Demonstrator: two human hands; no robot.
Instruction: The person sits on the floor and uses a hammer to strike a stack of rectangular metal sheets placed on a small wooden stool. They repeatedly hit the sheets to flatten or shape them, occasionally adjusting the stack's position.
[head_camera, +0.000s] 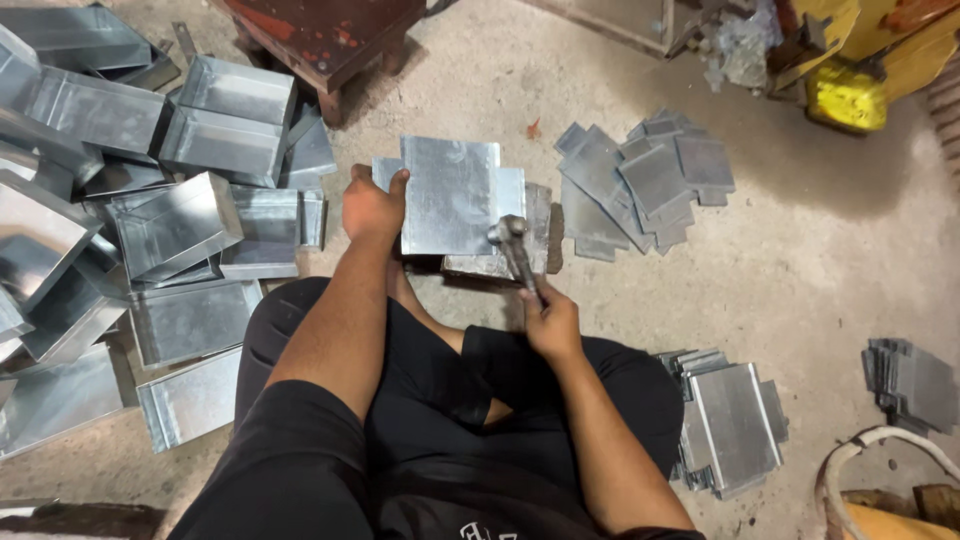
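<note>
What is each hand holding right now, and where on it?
Right hand grips the hammer by its handle's lower end. Left hand holds the metal sheet at its left edge.

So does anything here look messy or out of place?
Nothing looks broken. The folded metal trays at the left lie tumbled at all angles, and the flat sheets beyond the hammer are fanned loosely rather than stacked.
</note>
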